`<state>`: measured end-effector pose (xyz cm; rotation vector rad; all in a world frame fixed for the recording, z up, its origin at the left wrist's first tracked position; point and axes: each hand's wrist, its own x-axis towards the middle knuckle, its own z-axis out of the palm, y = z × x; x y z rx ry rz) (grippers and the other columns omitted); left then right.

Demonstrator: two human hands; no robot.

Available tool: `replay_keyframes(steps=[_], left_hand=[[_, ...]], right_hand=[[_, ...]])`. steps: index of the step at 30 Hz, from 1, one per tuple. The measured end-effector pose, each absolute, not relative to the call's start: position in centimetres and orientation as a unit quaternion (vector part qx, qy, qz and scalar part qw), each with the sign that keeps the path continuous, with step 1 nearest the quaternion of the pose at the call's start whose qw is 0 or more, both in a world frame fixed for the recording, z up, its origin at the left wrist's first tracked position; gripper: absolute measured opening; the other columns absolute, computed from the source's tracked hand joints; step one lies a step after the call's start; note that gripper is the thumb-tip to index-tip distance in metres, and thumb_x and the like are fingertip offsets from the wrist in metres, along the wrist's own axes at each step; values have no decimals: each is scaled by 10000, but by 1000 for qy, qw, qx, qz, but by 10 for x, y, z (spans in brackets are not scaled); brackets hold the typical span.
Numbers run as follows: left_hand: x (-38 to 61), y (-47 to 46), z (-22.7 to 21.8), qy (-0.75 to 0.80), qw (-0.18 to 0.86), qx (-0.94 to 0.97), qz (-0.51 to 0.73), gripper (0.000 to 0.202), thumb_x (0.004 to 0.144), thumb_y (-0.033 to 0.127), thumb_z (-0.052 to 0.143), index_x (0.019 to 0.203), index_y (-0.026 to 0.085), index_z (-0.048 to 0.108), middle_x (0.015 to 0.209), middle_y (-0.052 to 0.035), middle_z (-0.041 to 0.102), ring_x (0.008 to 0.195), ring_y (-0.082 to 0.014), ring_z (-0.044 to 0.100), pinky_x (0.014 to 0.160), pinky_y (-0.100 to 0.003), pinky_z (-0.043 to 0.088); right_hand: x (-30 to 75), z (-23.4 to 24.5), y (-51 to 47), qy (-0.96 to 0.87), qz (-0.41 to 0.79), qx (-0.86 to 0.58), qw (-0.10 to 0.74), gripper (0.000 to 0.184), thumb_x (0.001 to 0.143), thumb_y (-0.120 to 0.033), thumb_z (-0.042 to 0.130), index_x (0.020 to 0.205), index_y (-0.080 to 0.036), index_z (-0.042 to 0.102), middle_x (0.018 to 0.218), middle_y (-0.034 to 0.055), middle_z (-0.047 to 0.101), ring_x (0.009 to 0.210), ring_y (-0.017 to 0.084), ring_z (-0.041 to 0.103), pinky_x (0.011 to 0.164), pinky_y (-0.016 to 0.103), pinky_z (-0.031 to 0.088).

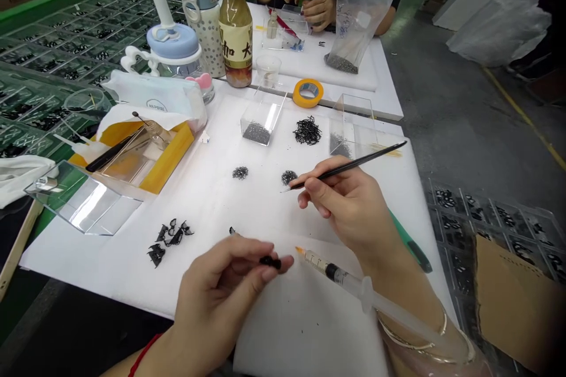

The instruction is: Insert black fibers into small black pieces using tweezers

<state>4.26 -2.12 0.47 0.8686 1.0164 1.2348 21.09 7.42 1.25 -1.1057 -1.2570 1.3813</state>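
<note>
My left hand (221,288) pinches a small black tuft (269,261) between thumb and fingertips, low over the white foam board (207,206). My right hand (349,206) holds a slim black-handled pointed tool (354,166) like a pen, its tip just left of a small black pile (289,177). A syringe with an orange tip (340,280) lies under my right wrist. Left of my hands sit black curled clusters (168,241), and another small pile (240,172) and a looser black heap (307,131) lie farther back.
Transparent boxes (260,123) holding dark bits stand behind the piles, beside a yellow tape roll (308,93). Bottles (236,26) and a blue-lidded cup (172,47) stand farther back. A co-worker's hands (305,0) work across the table. Compartment trays (57,53) flank the board.
</note>
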Motion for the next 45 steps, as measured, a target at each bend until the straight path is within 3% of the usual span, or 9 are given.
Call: replay_keyframes(steps=[4, 8, 11, 17, 26, 45], left_hand=[[42, -7, 11, 509, 525, 387, 562, 265, 776, 59, 684, 918, 280, 655, 741, 83, 713, 785, -112, 734, 712, -74, 559], [44, 2, 10, 538, 477, 426, 549, 274, 741, 75, 723, 942, 250, 659, 701, 70, 707, 781, -113, 734, 695, -71, 562], [47, 1, 6, 531, 496, 405, 554, 204, 737, 100, 734, 874, 238, 672, 741, 45, 750, 740, -123, 738, 672, -115, 589], [50, -2, 1, 500, 496, 376, 602, 185, 714, 41, 731, 729, 214, 666, 694, 67, 731, 723, -160, 741, 640, -211, 634], [50, 0, -1, 480, 463, 420, 616, 191, 710, 1, 712, 704, 181, 649, 734, 16, 730, 741, -177, 721, 623, -282, 633], [49, -1, 3, 496, 462, 411, 610, 198, 697, 7, 722, 661, 176, 625, 743, 10, 734, 660, -152, 708, 610, -262, 605]], right_hand=[[209, 18, 69, -488, 612, -417, 462, 109, 814, -252, 675, 798, -208, 576, 740, -19, 697, 525, 51, 580, 612, 222, 535], [207, 21, 65, -456, 636, -428, 452, 98, 812, -259, 679, 810, -200, 601, 434, -90, 474, 536, 68, 590, 667, 231, 562], [205, 22, 63, -449, 649, -420, 448, 85, 816, -252, 675, 807, -198, 610, 394, -108, 379, 535, 68, 597, 727, 268, 583], [202, 25, 59, -446, 668, -393, 448, 96, 807, -223, 677, 781, -173, 599, 688, -21, 662, 704, 131, 699, 670, 214, 591], [198, 26, 56, -455, 661, -396, 446, 79, 798, -192, 678, 783, -177, 603, 683, -43, 655, 686, 107, 690, 662, 203, 594], [195, 26, 55, -489, 629, -410, 444, 85, 788, -191, 687, 796, -211, 605, 703, -35, 652, 697, 113, 684, 651, 187, 588]])
